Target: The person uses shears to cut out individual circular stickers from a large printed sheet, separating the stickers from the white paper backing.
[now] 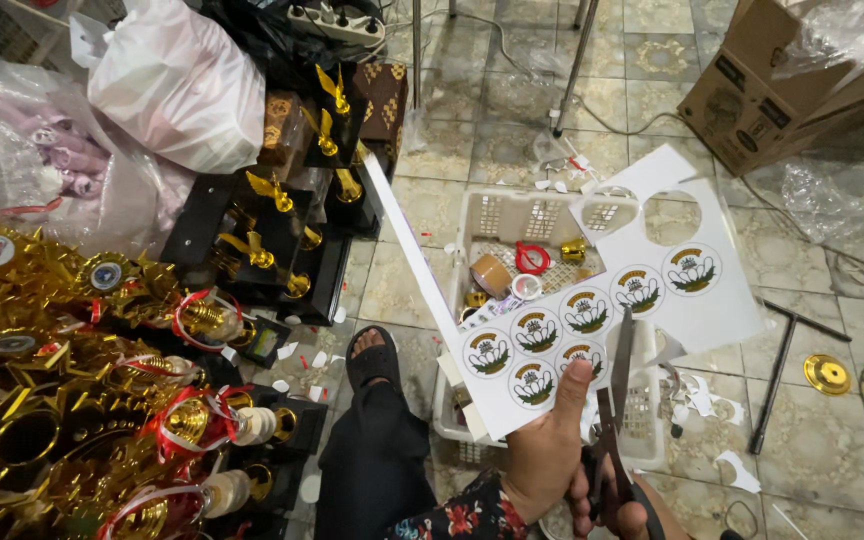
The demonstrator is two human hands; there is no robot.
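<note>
**A:** Above the white plastic basket (512,215), the left hand (544,455) pinches the sticker sheet (592,300) by its lower edge, thumb laid over the printed face. The right hand (607,500) is closed through the handles of the scissors (614,400), blades rising into the sheet between the round emblems.

**B:** What might go wrong?

**A:** I'd judge the sheet is the weak point: held at one edge only, it can sag or twist, and the blades could nick an emblem. The thumb also sits near the cut line.

**B:** And below?

**A:** Offcuts could drop among the tape rolls (497,272) in the basket, or onto the tiled floor (472,130) beside the gold trophies (82,400).
</note>
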